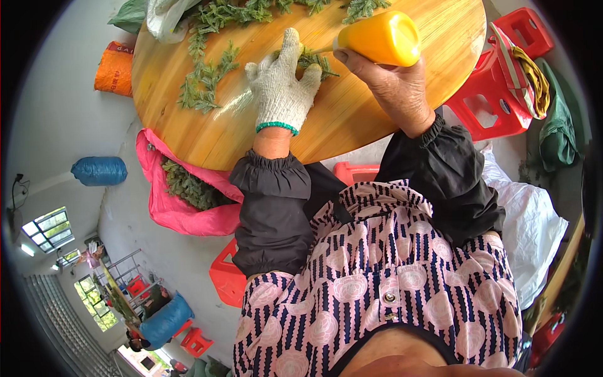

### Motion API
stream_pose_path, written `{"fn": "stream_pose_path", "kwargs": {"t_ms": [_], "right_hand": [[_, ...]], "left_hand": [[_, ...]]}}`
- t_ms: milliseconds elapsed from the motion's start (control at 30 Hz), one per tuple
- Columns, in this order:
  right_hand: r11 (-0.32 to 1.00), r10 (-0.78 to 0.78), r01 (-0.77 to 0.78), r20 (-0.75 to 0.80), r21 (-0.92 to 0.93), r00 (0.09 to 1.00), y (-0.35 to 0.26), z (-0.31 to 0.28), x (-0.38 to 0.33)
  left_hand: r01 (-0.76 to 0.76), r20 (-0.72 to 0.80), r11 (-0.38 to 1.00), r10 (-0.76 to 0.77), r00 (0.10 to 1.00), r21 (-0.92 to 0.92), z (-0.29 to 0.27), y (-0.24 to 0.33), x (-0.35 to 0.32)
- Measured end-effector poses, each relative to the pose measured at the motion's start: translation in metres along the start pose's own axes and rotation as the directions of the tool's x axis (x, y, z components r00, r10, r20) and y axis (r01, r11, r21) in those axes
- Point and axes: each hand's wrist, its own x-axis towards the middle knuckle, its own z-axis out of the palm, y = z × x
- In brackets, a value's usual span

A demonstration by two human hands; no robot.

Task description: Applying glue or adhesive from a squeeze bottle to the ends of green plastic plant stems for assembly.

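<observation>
My right hand is bare and wraps around a yellow squeeze bottle. The bottle is tilted, its thin nozzle aimed left toward a small green conifer sprig. Over that sprig lies my left hand, in a white knitted glove with a green cuff edge. Its fingers are spread, one stretched away from me and the thumb out to the right; part of the sprig is hidden beneath them. More green sprigs lie on the round wooden table to the left, and others along its far side.
A pink sack of greenery stands left below the table edge. Red plastic stools stand at the right, one hung with bags. A white sack lies at my right. An orange sack and a blue bundle are farther left.
</observation>
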Motion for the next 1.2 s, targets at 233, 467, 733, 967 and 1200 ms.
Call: {"fn": "stream_pose_path", "kwargs": {"t_ms": [233,467,733,967,1200], "right_hand": [[1.000,0.000,0.000,0.039,0.011,0.999,-0.001,0.008,0.001],[0.992,-0.117,0.121,-0.082,0.037,0.990,0.007,0.020,0.002],[0.981,-0.113,0.110,-0.008,-0.160,0.994,-0.009,0.017,-0.004],[0.972,-0.158,0.149,-0.038,-0.181,0.987,-0.015,0.014,-0.012],[0.896,-0.133,0.169,0.115,-0.410,0.984,-0.007,0.007,-0.027]], "left_hand": [[0.017,0.016,0.999,-0.016,1.000,-0.034,0.000,-0.008,-0.002],[-0.044,-0.023,0.999,0.044,0.999,0.026,-0.003,-0.011,-0.004],[-0.048,0.003,0.998,0.048,0.999,0.028,-0.003,-0.017,-0.006],[-0.100,-0.037,0.995,0.100,0.994,0.017,-0.001,-0.016,-0.007],[-0.139,-0.066,0.988,0.143,0.987,0.063,0.002,-0.018,-0.009]]}}
